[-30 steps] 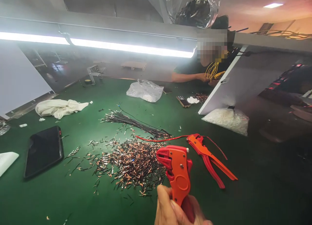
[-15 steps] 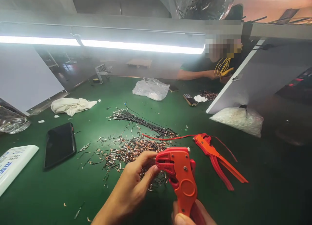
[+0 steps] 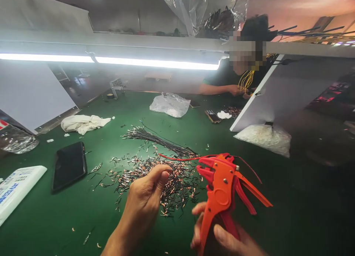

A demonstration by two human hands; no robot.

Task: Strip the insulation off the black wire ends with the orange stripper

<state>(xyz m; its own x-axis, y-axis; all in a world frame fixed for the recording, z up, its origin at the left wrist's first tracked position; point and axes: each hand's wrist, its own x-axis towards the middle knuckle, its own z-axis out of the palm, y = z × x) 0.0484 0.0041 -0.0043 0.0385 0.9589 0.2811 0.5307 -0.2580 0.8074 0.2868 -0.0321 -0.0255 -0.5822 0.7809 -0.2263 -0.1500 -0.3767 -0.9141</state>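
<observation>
My left hand (image 3: 146, 196) is closed, thumb pressed on the index finger, above a pile of short copper and black wire scraps (image 3: 180, 189). What it pinches, if anything, is too small to make out. My right hand (image 3: 222, 233) holds an orange and red wire stripper (image 3: 222, 185) by its handles, with the red jaws open and pointing left, apart from my left hand. Beyond the pile lies a bundle of black wires (image 3: 161, 139). A second orange and red stripper (image 3: 252, 189) rests on the green table behind the held one, beside a thin red strip (image 3: 183, 159).
A black phone (image 3: 69, 166) and a white box (image 3: 20, 189) are at the left. Farther back are a white cloth (image 3: 83, 123), a clear plastic bag (image 3: 170, 104) and a filled bag (image 3: 264, 137). Across the table, a person's hands (image 3: 238, 90) hold yellow wires.
The held stripper has moved right, away from my left hand, and its jaws have opened. My left hand has shifted slightly left. The camera view has tilted a little.
</observation>
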